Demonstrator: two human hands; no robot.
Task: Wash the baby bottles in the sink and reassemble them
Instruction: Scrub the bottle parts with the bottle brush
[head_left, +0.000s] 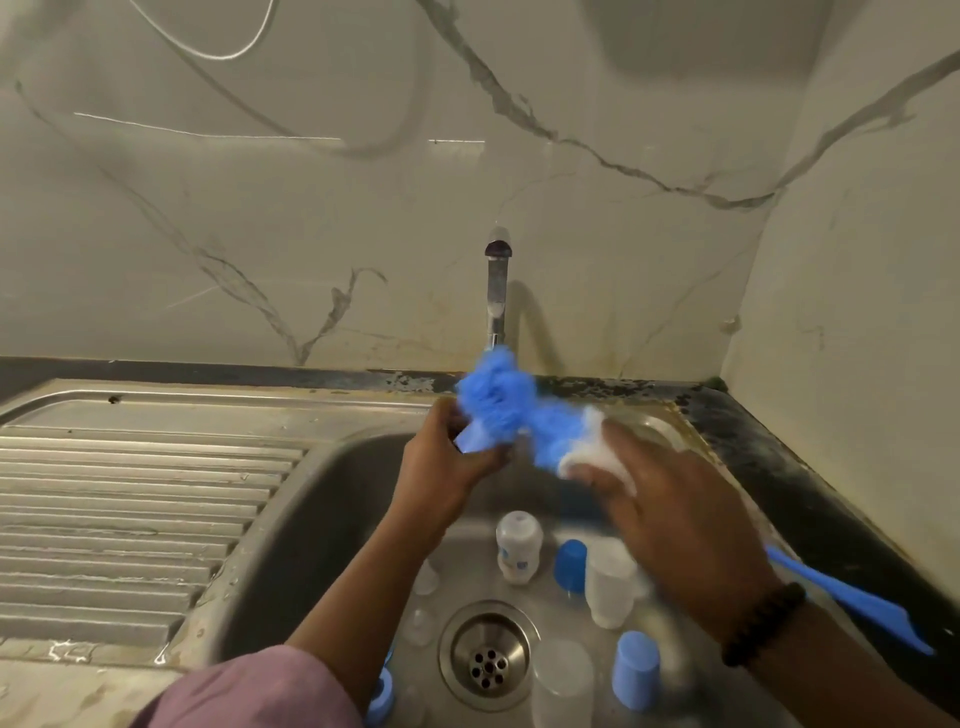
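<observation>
Over the steel sink (311, 499), my left hand (447, 467) grips a small blue bottle part (470, 440). My right hand (670, 514) holds a blue bottle brush; its fluffy blue head (496, 400) is blurred and presses against that part, with white foam (597, 447) at my fingers. The brush's blue handle (852, 597) sticks out past my right wrist. In the basin lie a printed baby bottle (518, 551), two clear bottles (610, 582) (563, 680), two blue caps (570, 564) (635, 670), clear teats (425, 577) and a blue ring (382, 693).
The tap (497, 291) stands behind the brush head; whether water runs I cannot tell. The drain (488, 654) sits in the middle of the basin. A ribbed draining board (130, 509) lies to the left, a dark stained counter edge (779, 457) to the right, and marble wall behind.
</observation>
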